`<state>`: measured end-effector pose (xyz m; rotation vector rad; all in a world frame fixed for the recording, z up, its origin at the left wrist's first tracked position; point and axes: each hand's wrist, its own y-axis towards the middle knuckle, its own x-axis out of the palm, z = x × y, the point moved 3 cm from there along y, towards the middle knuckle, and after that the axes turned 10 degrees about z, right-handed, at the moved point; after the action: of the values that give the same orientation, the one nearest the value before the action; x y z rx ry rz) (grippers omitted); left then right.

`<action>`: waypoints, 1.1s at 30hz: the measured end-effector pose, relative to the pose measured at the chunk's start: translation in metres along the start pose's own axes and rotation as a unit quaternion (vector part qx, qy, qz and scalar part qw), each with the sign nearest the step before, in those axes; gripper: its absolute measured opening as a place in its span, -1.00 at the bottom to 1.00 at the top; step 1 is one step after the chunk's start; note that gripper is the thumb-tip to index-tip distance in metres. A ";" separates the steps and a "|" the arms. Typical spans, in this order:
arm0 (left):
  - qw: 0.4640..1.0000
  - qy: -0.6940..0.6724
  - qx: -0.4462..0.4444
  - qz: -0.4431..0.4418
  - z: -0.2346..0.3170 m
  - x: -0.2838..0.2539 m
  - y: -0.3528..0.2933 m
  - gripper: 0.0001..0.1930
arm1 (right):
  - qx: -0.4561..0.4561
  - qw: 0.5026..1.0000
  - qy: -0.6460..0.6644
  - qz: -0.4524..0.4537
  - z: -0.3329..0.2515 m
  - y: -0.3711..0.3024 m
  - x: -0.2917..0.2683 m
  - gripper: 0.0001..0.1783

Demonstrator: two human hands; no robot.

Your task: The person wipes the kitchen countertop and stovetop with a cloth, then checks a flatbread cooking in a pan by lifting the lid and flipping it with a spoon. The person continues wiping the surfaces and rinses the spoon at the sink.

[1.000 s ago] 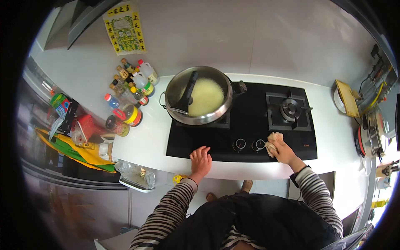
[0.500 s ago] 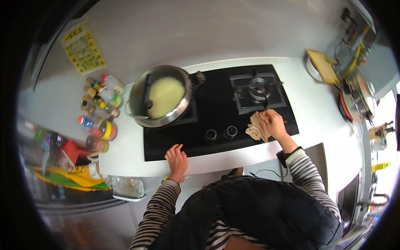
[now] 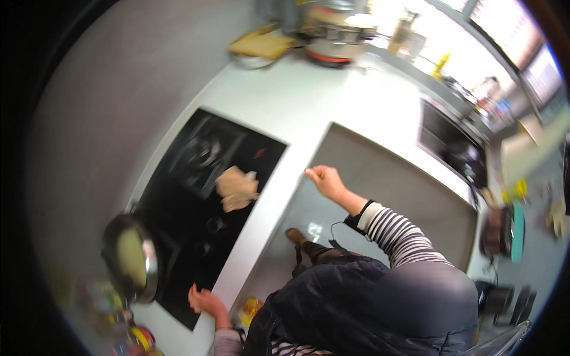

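Note:
A crumpled beige cloth [image 3: 236, 188] lies on the black gas cooktop [image 3: 184, 237], beside the right burner, with no hand on it. My right hand [image 3: 325, 180] is raised off the cooktop, beyond the counter's front edge. Its fingers are closed together; whatever they may hold is hidden. At the cooktop's front left edge, my left hand [image 3: 205, 300] has its fingers apart and holds nothing. A large steel pot [image 3: 151, 264] with pale yellowish contents stands on the left burner. Two control knobs [image 3: 215, 225] sit between the cloth and my left hand.
Bottles and jars [image 3: 139, 339] crowd the counter left of the pot. A yellow board [image 3: 261, 46] rests over a white bowl at the back. Beside it stands a steel steamer pot [image 3: 332, 38]. The dark sink [image 3: 454, 145] is on the right.
My right hand has let go of the cloth and moved away from the cooktop. My view has swung to the right, bringing in the sink and window. The left hand stays near the cooktop edge.

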<state>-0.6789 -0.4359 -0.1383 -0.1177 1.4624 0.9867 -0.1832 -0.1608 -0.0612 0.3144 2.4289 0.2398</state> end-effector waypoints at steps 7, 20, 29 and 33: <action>0.995 0.096 0.025 0.000 -0.016 0.018 -0.005 -0.64 | 0.118 0.976 -0.119 0.142 0.128 -0.110 -0.187 -0.75; 0.862 -0.506 -0.025 0.005 0.287 -0.025 -0.008 -0.80 | 0.194 0.924 0.000 0.330 0.318 0.001 -0.416 -0.71; 0.736 -0.543 0.144 -0.377 0.790 -0.060 -0.125 -0.69 | 0.133 0.898 -0.082 0.411 0.456 0.169 -0.597 -0.70; 0.644 -0.509 0.133 -0.556 0.944 -0.092 -0.214 -0.70 | 0.174 0.882 -0.101 0.426 0.508 0.205 -0.616 -0.44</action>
<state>0.1938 -0.0307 0.0029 -0.1699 0.2372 -0.2683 0.6378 -0.0947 -0.0262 1.4923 1.9666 0.1301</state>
